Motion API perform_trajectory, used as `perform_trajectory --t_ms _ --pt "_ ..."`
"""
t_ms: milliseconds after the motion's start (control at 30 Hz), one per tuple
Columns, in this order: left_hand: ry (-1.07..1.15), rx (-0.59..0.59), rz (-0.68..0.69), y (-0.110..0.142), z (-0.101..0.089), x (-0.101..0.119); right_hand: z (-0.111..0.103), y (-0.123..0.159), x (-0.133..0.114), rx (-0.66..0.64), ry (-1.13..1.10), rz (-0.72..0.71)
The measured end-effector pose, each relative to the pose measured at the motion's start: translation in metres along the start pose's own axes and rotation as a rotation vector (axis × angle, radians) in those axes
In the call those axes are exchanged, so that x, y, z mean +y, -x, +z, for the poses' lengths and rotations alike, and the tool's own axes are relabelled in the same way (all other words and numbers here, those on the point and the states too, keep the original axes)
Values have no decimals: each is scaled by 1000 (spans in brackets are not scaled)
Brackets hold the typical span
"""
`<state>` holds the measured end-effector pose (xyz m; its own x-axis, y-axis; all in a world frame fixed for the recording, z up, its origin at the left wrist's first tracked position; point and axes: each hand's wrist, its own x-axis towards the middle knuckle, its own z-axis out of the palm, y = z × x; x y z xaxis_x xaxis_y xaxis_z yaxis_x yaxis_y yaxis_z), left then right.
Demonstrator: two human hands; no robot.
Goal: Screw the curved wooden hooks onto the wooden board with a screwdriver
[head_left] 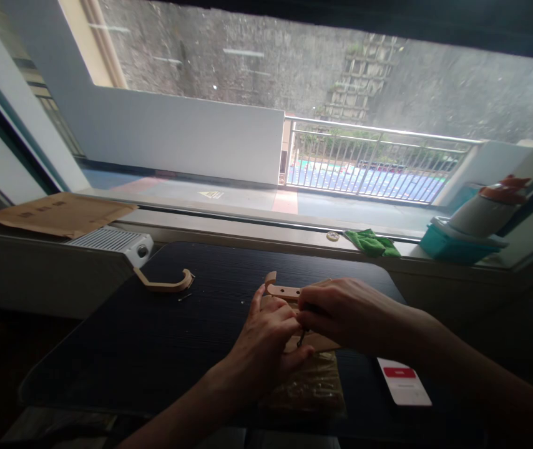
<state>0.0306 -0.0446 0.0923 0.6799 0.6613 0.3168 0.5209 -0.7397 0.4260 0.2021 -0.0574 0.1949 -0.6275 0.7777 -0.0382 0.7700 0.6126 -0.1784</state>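
Note:
My left hand (pixel 269 333) lies across a light wooden piece with holes (pixel 284 292), its fingers pressing the wood down and the thumb on the near side. The far end of this piece curls upward past my fingertips. My right hand (pixel 327 305) is closed just beside it, in a pinch above the wood. A thin dark metal tool (pixel 301 338) shows below its fingers; the kind of tool is hidden by the grip. Beneath both hands is a flatter wooden part (pixel 325 342), partly covered. A crinkled package in clear brownish plastic (pixel 311 386) lies nearest me.
A curved wooden piece (pixel 166 287) and a small screw-like bit (pixel 185 298) lie on the dark table (pixel 130 349), left. A white and red phone-like object (pixel 404 381) is at right. The sill holds a green cloth (pixel 372 243), a teal box (pixel 458 240) and a tape roll (pixel 332 237).

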Motion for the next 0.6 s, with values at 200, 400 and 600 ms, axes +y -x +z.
perform_trajectory --t_ms 200,400,600 --pt "9 61 -17 -6 5 2 -2 11 3 59 -2 -94" --pt "-2 60 -31 -9 5 0 -12 74 25 391 -182 354" --pt "-54 53 -10 -10 9 -6 83 168 53 579 -181 632"
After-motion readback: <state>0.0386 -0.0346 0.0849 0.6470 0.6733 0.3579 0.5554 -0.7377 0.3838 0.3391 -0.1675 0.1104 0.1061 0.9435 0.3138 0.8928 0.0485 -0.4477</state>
